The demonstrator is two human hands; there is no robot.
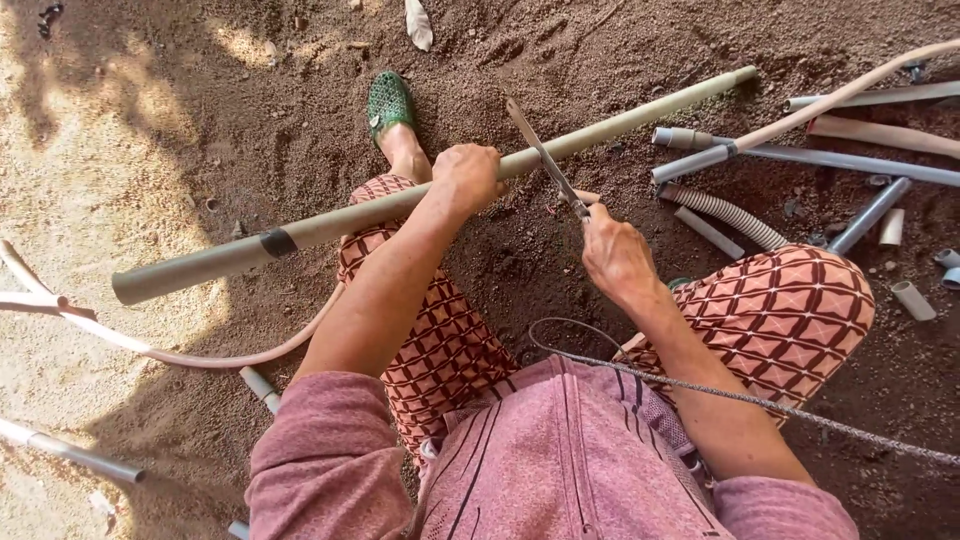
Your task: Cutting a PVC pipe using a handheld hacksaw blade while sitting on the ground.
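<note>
A long grey-green plastic pipe lies slanted across my legs, from the lower left to the upper right, with a black tape band near its left end. My left hand grips it at the middle. My right hand holds the end of a thin hacksaw blade, whose edge rests across the pipe just right of my left hand. My foot in a green shoe is beyond the pipe.
I sit on bare brown soil. Several grey pipes and short offcuts lie at the right, with a corrugated hose. A thin pinkish tube curves at the left. A braided cord crosses my lap.
</note>
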